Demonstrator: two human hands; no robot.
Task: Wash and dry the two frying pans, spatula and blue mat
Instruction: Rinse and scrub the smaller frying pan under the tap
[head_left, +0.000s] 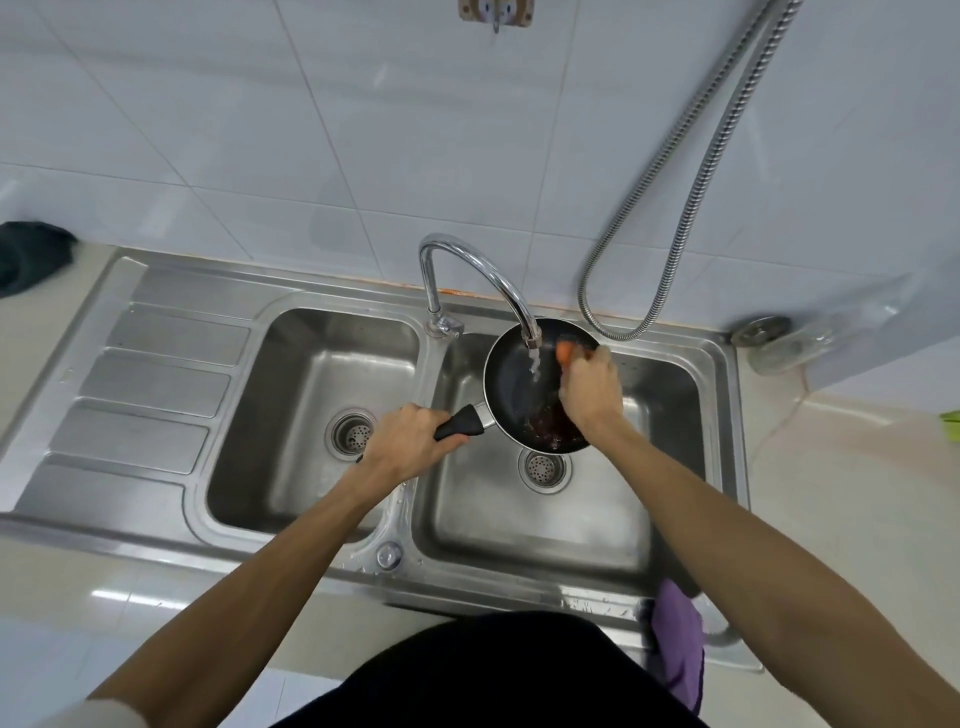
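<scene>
Head view puts both bare hands over the right basin, and I start with them. My left grip (410, 441) is clamped round the black handle (462, 425) of the frying pan (511, 379), fingers curled over the top of it. My right grip (592, 389) is curled round an orange sponge (565, 351), which pokes out beyond the fingertips and presses against the far inner wall of the pan.

I see the pan held tilted above the right basin (545, 519), its handle reaching left across the divider between the two bowls. Brownish residue (550, 426) sits in its near, lower part. Water (535, 364) falls from the curved chrome faucet (467, 260) straight into the pan, just beside the sponge.

Below the pan lies the right drain strainer (543, 467); the left basin (291, 364) has its own strainer (353, 431). A ribbed drainboard (145, 374) stretches off to the left. The steel sink is set in a pale desk (831, 493).

Farther out, a dark cloth (31, 254) lies at the back left corner. A metal hose (701, 182) loops down the tiled wall. A glass jar (789, 343) lies on its side at the back right. A purple cloth (675, 639) hangs at the sink's front edge, near my right forearm.
</scene>
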